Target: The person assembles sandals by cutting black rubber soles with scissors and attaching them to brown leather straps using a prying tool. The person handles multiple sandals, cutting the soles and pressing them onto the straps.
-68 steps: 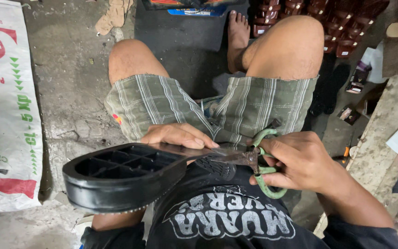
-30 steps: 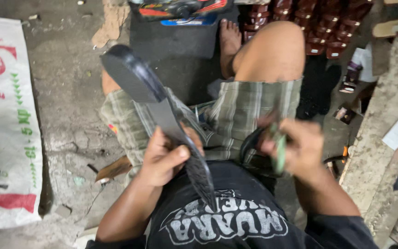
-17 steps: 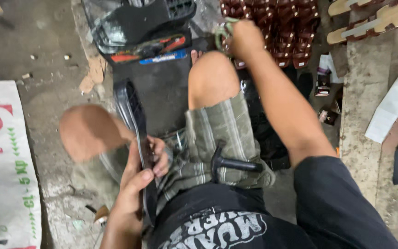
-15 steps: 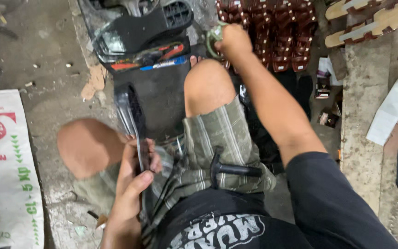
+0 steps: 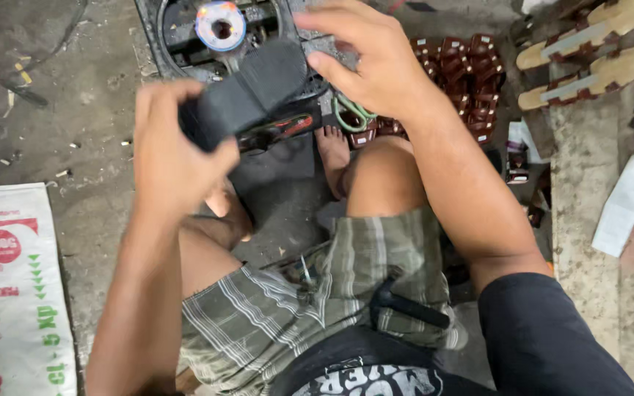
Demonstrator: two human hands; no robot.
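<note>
While I sit on the concrete floor point(image 5: 60, 110) with knees up, my left hand point(image 5: 166, 158) is clamped around one end of a black shoe sole point(image 5: 247, 88), fingers wrapped over it, held out in front of me above my bare foot point(image 5: 332, 158). My right hand point(image 5: 365, 55) hovers spread at the sole's other end, fingertips touching its edge, not closed on it. Hands apart, one at each end. Just beyond the sole sits a dark tray point(image 5: 159, 37) holding a spool point(image 5: 220, 24). Green-handled scissors point(image 5: 350, 114) lie under my right wrist beside a stack of dark red heel pieces point(image 5: 471, 70). A hammer point(image 5: 405, 304) rests on my plaid shorts point(image 5: 273, 315). Printed white sack point(image 5: 9, 293) lies at left, pale wooden soles point(image 5: 588, 51) at upper right.
</note>
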